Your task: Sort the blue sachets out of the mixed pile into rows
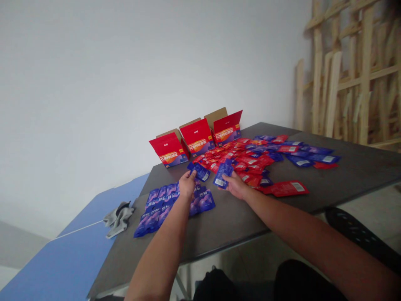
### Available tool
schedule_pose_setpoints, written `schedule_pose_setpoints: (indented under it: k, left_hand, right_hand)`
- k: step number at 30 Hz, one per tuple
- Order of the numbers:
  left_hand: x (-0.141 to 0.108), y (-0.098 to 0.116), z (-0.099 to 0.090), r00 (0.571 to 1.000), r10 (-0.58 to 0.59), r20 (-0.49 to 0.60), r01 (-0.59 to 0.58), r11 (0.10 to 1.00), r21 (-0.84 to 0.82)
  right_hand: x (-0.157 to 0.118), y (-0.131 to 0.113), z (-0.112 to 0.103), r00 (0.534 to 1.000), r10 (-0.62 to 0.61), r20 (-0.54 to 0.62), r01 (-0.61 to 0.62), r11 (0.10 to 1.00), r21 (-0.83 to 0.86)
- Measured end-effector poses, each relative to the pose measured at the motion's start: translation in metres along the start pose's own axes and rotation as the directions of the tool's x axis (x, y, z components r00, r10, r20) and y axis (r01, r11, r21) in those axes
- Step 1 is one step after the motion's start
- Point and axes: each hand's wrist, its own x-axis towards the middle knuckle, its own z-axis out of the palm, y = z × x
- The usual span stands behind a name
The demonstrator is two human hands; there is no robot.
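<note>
My left hand pinches a blue pouch by its left end, over the rows of blue pouches laid out on the grey table. Another blue pouch is gripped in my right hand, its label side up, just right of the first one. Beyond and to the right of my right hand spreads a loose pile of red pouches mixed with blue ones. One red pouch lies near my right forearm.
Three open red boxes stand along the table's back edge by the wall. A grey cloth lies at the left on a blue surface. Wooden frames lean at the right.
</note>
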Motion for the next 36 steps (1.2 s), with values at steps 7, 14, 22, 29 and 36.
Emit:
schedule_pose_setpoints:
  k: [7, 14, 22, 29, 36]
  left_hand:
    - [0.021, -0.006, -0.032, 0.979, 0.138, 0.147, -0.172, 0.952, 0.253]
    - [0.022, -0.016, -0.041, 0.826, 0.046, 0.561, -0.390, 0.767, 0.510]
    - [0.034, -0.023, -0.032, 0.686, -0.027, 0.727, -0.598, 0.549, 0.584]
    - [0.038, -0.024, -0.032, 0.663, -0.134, 0.736, -0.686, 0.286, 0.669]
    - [0.040, -0.022, -0.035, 0.630, -0.152, 0.762, -0.715, 0.271, 0.644]
  right_hand:
    - [-0.002, -0.003, 0.003, 1.000, 0.007, -0.010, -0.007, 1.000, 0.010]
    - [0.003, 0.000, 0.000, 0.999, 0.003, -0.033, -0.002, 0.999, 0.033]
    - [0.000, -0.003, 0.005, 0.999, 0.017, -0.035, -0.016, 1.000, 0.011]
    - [-0.002, -0.005, 0.007, 0.999, 0.022, -0.029, -0.022, 1.000, 0.008]
    - [0.001, -0.001, 0.003, 1.000, 0.014, -0.012, -0.014, 1.000, -0.002]
